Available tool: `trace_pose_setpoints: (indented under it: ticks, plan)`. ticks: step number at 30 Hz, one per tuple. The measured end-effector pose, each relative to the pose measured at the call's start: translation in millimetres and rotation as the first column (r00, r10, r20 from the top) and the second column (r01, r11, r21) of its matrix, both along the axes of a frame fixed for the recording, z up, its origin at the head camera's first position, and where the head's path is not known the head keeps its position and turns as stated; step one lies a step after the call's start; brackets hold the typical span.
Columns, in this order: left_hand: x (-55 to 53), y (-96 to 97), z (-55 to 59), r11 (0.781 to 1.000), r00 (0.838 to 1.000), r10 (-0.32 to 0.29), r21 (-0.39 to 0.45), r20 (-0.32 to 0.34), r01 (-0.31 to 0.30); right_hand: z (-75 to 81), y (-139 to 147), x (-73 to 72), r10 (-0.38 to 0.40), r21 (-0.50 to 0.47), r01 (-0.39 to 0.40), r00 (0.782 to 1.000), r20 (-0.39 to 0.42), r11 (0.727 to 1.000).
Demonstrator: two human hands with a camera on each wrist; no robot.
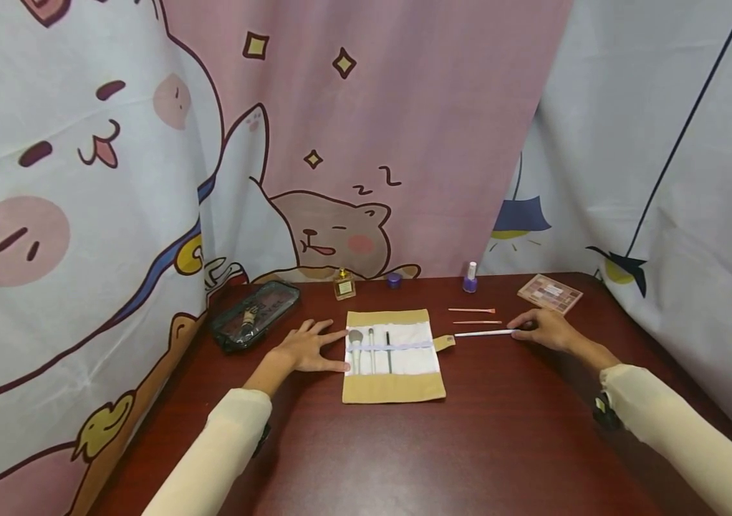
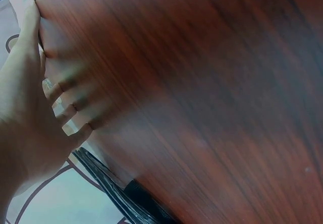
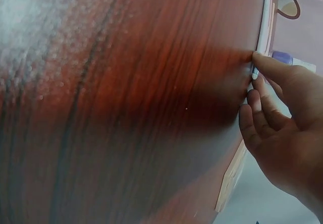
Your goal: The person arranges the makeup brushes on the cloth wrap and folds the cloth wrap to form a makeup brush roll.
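Observation:
An unrolled tan and white brush roll [image 1: 394, 390] lies on the table with a makeup brush [image 1: 356, 351], a second pale brush [image 1: 372, 351] and a thin dark one [image 1: 388, 355] under its lavender band. My left hand [image 1: 306, 347] is spread flat, its thumb and index fingertip touching the roll's left edge. On the right, my right hand [image 1: 543, 330] pinches the right end of a slim white-handled makeup brush [image 1: 485, 333]. Its other end points at the roll's tan strap tab [image 1: 445, 342]. Fingers partly hide the brush's dark right end.
Two thin pink tools [image 1: 471, 310] lie behind the held brush. Farther back stand a perfume bottle [image 1: 344, 285], a small purple jar [image 1: 394, 280] and purple nail polish [image 1: 470, 278]. An eyeshadow palette [image 1: 549, 294] lies back right, a dark clear pouch [image 1: 256, 314] back left.

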State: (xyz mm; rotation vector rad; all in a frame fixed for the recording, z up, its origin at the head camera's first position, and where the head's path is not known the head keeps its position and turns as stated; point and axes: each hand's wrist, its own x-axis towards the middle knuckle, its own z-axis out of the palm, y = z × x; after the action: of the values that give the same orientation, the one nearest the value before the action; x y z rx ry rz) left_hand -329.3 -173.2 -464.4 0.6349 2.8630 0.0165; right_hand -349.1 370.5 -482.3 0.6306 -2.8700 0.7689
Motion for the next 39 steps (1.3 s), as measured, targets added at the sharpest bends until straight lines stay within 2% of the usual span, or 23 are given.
trace_pose_setpoints:
  ticks: [11, 20, 23, 30, 35, 39]
  plan:
    - [2.8, -1.2, -2.8, 1.000, 1.000, -0.001, 0.003, 0.009, 0.001, -4.4, 0, 2.2, 0.036, -0.008, -0.036, 0.999, -0.026, 0.999]
    - [4.9, -1.5, -1.9, 1.000, 1.000, 0.004, 0.002, 0.003, -0.004, 7.1, 2, 7.6, 0.053, -0.050, -0.051, 0.998, 0.030, 0.997]
    - [4.4, -1.6, -1.8, 1.000, 1.000, 0.005, 0.005, 0.003, -0.005, 11.8, 5, 7.3, 0.067, -0.080, -0.064, 0.997, 0.035, 0.995]
    - [3.2, -1.5, 0.2, 1.000, 1.000, 0.003, -0.006, 0.002, -0.003, 25.1, 10, 7.6, 0.032, -0.160, -0.031, 0.999, 0.004, 0.987]
    - [2.2, -1.1, 2.1, 1.000, 1.000, -0.002, -0.012, 0.001, 0.002, 32.1, 8, 8.4, 0.032, -0.242, -0.026, 0.999, 0.020, 0.970]
    - [1.3, -0.8, 2.6, 1.000, 1.000, -0.007, -0.013, 0.003, 0.007, 37.2, 4, 8.4, 0.049, -0.323, -0.029, 0.997, 0.055, 0.946]
